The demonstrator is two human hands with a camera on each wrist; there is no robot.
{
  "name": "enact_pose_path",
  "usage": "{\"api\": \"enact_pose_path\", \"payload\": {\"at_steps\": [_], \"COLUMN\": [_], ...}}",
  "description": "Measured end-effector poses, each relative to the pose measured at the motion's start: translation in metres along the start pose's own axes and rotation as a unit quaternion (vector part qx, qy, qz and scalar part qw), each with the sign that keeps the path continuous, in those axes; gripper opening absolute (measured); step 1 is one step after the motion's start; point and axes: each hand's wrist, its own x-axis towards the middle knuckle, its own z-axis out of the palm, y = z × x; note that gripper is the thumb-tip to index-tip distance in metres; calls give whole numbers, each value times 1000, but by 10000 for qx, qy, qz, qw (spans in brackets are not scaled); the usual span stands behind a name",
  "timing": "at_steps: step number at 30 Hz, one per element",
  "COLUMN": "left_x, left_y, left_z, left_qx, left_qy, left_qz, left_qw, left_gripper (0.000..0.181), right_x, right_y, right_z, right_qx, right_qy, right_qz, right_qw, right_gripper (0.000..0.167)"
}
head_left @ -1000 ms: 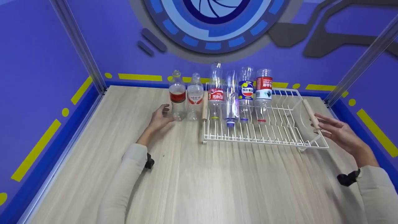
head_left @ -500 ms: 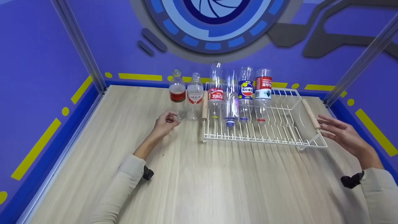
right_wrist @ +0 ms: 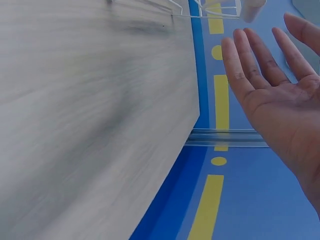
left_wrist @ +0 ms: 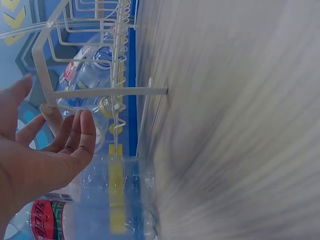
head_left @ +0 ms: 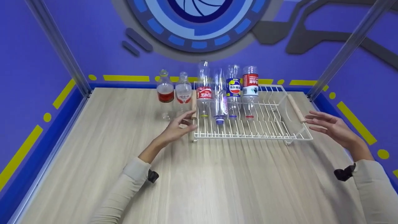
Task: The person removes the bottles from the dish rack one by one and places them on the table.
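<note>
My left hand [head_left: 174,132] is at the near end of the rack's left wooden handle [head_left: 194,104], thumb and fingers apart, fingers bent; whether they touch it I cannot tell. On the right, my right hand [head_left: 334,129] has spread fingers by the right wooden handle [head_left: 296,108]; the right wrist view shows a gap to that handle [right_wrist: 252,10]. The white wire dish rack [head_left: 245,137] bears several clear plastic bottles, caps down, including one with a blue label [head_left: 233,87]. Left of it stand two uncapped bottles, one red-labelled [head_left: 165,93] and one white-and-red-labelled [head_left: 183,93].
The wooden tabletop [head_left: 217,180] stretches in front of the rack. Blue-purple panels [head_left: 102,46] with yellow marks enclose the back and sides, and a metal post [head_left: 62,53] rises at the back left corner.
The head view has turned slightly right. My left hand has moved right, from beside the red-labelled bottle to the rack's left handle. The right hand stays near the right handle.
</note>
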Motion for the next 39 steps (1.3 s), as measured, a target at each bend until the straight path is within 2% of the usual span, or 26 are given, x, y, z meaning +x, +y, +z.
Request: {"api": "enact_pose_path", "payload": {"at_steps": [5, 9, 12, 15, 17, 21, 28, 31, 35, 39], "left_x": [0, 0, -1, -3, -3, -1, 0, 1, 2, 3], "left_y": [1, 1, 0, 0, -1, -1, -1, -2, -4, -5], "left_z": [1, 0, 0, 0, 0, 0, 0, 1, 1, 2], "left_qx": [55, 30, 55, -1, -86, -214, -264, -291, -374, -428], "left_qy": [-183, -220, -220, -226, -217, -170, -244, -251, -281, -232], "left_qz": [55, 60, 11, -55, -100, -161, -231, -246, -290, -347], "left_qw": [9998, 9997, 9997, 9997, 9997, 9995, 9991, 9990, 9985, 9982], "left_gripper": [70, 70, 70, 70, 71, 71, 70, 68, 69, 70], "right_x": [7, 23, 38, 55, 67, 90, 126, 142, 161, 177], "right_y": [-17, -36, -50, -62, -69, -75, -74, -69, -60, -50], "right_z": [-1, -1, 4, 12, 18, 29, 51, 60, 70, 78], "right_qx": [-87, 41, -189, -692, -1128, -1909, -2967, -3095, -2949, -2834], "right_qy": [121, 113, 366, 612, 675, 521, 55, -280, -690, -930], "right_qz": [-252, -321, -108, 214, 430, 793, 1710, 1956, 2323, 2769], "right_qw": [9996, 9994, 9991, 9955, 9904, 9770, 9395, 9301, 9243, 9134], "right_gripper": [43, 43, 40, 37, 35, 36, 57, 60, 63, 68]}}
